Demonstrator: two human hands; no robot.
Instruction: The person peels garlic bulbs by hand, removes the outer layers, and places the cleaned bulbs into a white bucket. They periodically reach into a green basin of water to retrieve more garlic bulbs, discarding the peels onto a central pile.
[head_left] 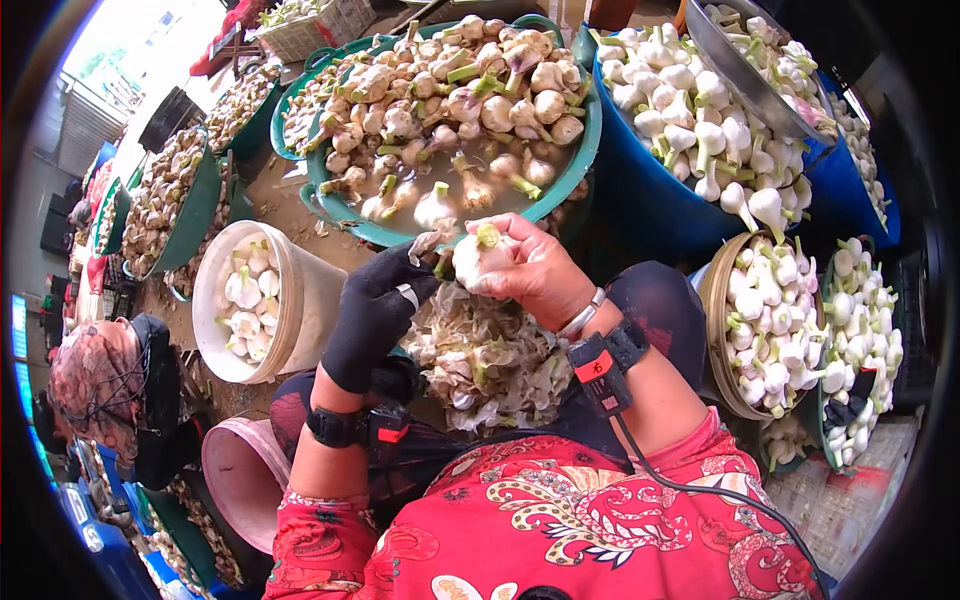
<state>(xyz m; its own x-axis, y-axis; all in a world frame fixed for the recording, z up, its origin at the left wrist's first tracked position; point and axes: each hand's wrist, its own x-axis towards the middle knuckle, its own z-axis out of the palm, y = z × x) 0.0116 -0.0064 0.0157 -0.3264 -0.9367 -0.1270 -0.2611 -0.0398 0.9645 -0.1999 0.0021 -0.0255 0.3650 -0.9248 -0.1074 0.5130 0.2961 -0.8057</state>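
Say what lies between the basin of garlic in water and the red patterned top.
The head view shows mainly a heap of garlic skins, then dark trousers, with left hand and right hand above.

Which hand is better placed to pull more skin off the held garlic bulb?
Left, I'd say. The left hand is close beside the garlic bulb, with papery skin at its fingertips. The right hand grips the bulb, so it looks better kept for steadying.

Red paisley-patterned sleeves, black glove, black wrist straps
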